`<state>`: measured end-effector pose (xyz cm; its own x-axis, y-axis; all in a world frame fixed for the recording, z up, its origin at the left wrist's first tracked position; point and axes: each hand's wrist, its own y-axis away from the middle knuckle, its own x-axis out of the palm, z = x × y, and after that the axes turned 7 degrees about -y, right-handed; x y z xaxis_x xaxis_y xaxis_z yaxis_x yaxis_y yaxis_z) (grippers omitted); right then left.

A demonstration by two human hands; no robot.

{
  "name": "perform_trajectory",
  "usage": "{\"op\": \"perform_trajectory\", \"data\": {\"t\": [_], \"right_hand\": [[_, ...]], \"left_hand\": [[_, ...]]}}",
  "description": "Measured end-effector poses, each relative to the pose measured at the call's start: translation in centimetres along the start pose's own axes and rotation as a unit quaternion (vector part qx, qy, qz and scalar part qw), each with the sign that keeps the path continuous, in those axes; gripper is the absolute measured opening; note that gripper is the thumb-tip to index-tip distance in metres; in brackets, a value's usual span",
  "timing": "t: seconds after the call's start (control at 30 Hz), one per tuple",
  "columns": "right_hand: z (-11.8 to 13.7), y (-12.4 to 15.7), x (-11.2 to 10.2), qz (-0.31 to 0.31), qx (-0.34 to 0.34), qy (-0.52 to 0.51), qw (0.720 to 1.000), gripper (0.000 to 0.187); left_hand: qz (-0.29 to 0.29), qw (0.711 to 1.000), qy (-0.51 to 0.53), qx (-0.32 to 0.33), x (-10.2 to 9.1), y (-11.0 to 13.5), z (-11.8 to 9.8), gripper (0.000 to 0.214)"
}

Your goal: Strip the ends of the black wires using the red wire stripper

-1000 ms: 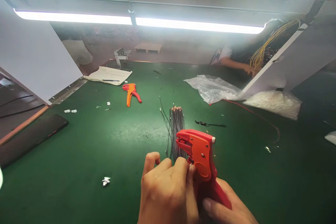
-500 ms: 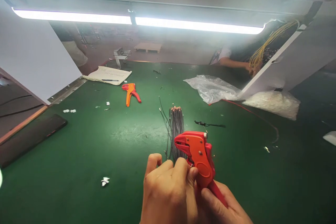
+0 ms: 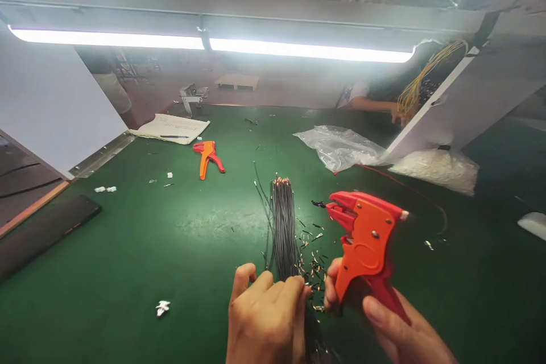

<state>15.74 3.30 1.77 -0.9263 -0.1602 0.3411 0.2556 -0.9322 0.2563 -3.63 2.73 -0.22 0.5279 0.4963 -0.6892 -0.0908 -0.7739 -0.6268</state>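
Observation:
My right hand (image 3: pixel 384 313) grips a red and orange wire stripper (image 3: pixel 369 233), held up to the right of a bundle of black wires (image 3: pixel 284 222) with bare copper at the far ends. The tool's jaws point left and are apart from the wires. My left hand (image 3: pixel 268 313) is closed at the near end of the bundle, fingers curled; what its fingertips pinch is mostly hidden, though a small bit shows by the thumb. Short cut wire scraps (image 3: pixel 313 267) with copper bits lie between my hands on the green table (image 3: pixel 205 261).
A second orange wire stripper (image 3: pixel 208 158) lies further back, near a paper with a pen (image 3: pixel 174 136). A clear plastic bag (image 3: pixel 341 145) and a filled bag (image 3: pixel 439 170) are at the right. White connectors (image 3: pixel 162 307) lie at the left. Another person's arm (image 3: pixel 371 103) shows behind, near yellow wires.
My right hand has moved the wire stripper right, away from my left hand and the bundle, uncovering the scraps. The whole view has shifted slightly.

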Motion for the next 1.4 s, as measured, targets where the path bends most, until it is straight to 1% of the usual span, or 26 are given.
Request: {"op": "perform_trajectory", "data": {"t": [0.1,0.2,0.3,0.4,0.5,0.57,0.63,0.67,0.73,0.77,0.83,0.93,1.03,1.13,1.23,1.4], "right_hand": [[1.7,-0.8,-0.7,-0.003,-0.020,0.024,0.999,0.037],[2.6,-1.8,-1.4,-0.016,-0.034,0.048,0.998,0.034],[2.5,-2.7,-2.0,-0.024,-0.051,0.075,0.996,0.030],[1.5,-3.4,-2.5,-0.033,-0.045,0.042,0.998,0.028],[0.7,-3.6,-2.5,-0.051,-0.038,0.010,0.998,0.029],[0.5,-3.5,-2.5,-0.068,-0.047,0.019,0.996,0.028],[0.6,-3.4,-2.5,-0.077,-0.063,0.041,0.994,0.027],[0.7,-3.3,-2.6,-0.077,-0.069,0.050,0.993,0.027],[0.9,-3.2,-2.8,-0.074,-0.075,0.061,0.993,0.027],[1.0,-3.2,-2.9,-0.073,-0.076,0.063,0.992,0.027],[1.0,-3.2,-3.0,-0.075,-0.077,0.069,0.992,0.028],[1.0,-3.2,-3.1,-0.081,-0.080,0.062,0.992,0.029],[1.0,-3.2,-3.0,-0.073,-0.087,0.059,0.992,0.027],[1.0,-3.3,-3.0,-0.068,-0.089,0.071,0.991,0.026],[0.7,-3.4,-3.3,-0.063,-0.079,0.072,0.992,0.027],[0.1,-3.7,-4.1,-0.047,-0.068,0.095,0.992,0.034]], "left_hand": [[-0.010,0.999,-0.034,0.040,1.4,0.9,0.3,0.018],[-0.022,0.993,-0.069,0.090,2.6,1.7,0.1,0.021],[-0.021,0.989,-0.092,0.115,3.4,2.2,-0.2,0.025],[-0.012,0.989,-0.095,0.116,3.8,2.3,-0.6,0.025],[-0.005,0.993,-0.081,0.089,3.3,1.9,-1.0,0.029],[0.000,0.996,-0.073,0.048,2.3,1.2,-0.9,0.030],[0.013,0.996,-0.089,-0.003,0.8,0.0,-0.2,0.025],[0.034,0.993,-0.115,-0.019,-0.1,-0.7,0.3,0.025],[0.096,0.980,-0.175,-0.007,-1.6,-2.1,1.7,0.023],[0.103,0.971,-0.213,-0.018,-2.2,-2.6,2.4,0.024],[0.144,0.954,-0.260,-0.029,-2.7,-3.5,3.5,0.025],[0.188,0.946,-0.263,-0.038,-2.0,-4.2,4.2,0.020],[0.219,0.942,-0.249,-0.051,-0.5,-4.5,4.0,0.015],[0.246,0.937,-0.239,-0.072,0.6,-4.7,3.6,0.015],[0.274,0.928,-0.231,-0.103,1.0,-5.0,3.3,0.018],[0.322,0.915,-0.193,-0.147,1.0,-5.6,3.2,0.026]]}}
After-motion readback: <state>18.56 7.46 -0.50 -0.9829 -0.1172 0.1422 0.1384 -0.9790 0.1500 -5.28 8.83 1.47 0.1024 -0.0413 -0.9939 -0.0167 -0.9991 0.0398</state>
